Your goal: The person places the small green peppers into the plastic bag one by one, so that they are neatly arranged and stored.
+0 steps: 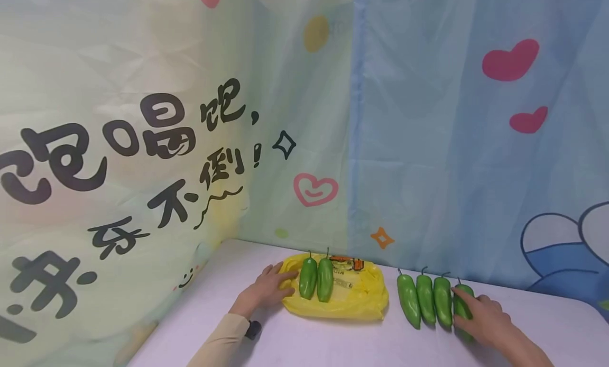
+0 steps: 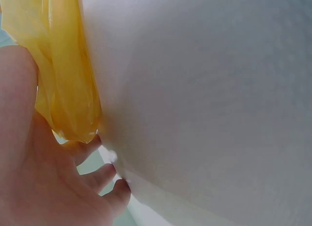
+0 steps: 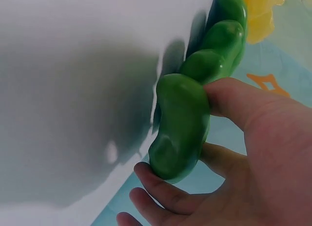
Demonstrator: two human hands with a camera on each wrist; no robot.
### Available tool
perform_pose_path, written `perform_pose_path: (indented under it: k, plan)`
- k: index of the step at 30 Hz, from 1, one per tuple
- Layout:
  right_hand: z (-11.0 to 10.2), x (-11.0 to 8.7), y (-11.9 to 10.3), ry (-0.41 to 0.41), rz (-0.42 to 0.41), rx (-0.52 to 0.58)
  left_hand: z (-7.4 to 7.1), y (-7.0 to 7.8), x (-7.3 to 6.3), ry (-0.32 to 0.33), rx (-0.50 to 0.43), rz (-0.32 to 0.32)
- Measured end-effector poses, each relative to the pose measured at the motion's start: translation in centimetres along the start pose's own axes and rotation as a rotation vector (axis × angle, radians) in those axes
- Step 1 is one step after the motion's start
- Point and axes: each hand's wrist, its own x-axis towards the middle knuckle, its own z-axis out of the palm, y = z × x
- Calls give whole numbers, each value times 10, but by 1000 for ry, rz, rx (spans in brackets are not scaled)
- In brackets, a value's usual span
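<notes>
**Your right hand point(image 1: 487, 322) pinches a glossy green pepper point(image 3: 180, 123) to the right of the crinkled yellow plastic bag point(image 1: 373, 298)**

Your beige sleeve point(image 1: 221, 336) and a black device point(image 1: 255, 330) at the wrist are nearest you, left of the bag. Your left hand point(image 1: 267, 286) touches the bag's left edge, fingers spread apart. Your right hand's thumb is on one side of the pepper, its fingers on the other; the pepper is smooth, curved and deep green, with a thin dark stem. Whether it is off the white tabletop point(image 1: 314, 346) you cannot tell.

Between it and the bag, three similar green peppers point(image 1: 443, 303) lie in a close row, stems pointing away from you. Two more green peppers point(image 1: 325, 281) lie side by side on the bag, which bears orange print and letters that look like "KID"; its smaller lettering is too small to read.

Behind the bag stands a pale blue-green cloth backdrop point(image 1: 409, 145) with pink hearts. To the bag's left, big black characters point(image 1: 166, 125) read "饱喝饱,快乐不倒!".
</notes>
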Motion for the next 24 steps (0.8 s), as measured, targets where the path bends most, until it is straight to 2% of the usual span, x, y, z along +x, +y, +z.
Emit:
perform_pose_path:
  k: [14,24]
  plan:
    - [-14,-2,-10,31,-26,-14,-2,0,0,7,-10,16]
    - [-19,-4,-19,54,-49,-13,0,0,1,5,-7,2]
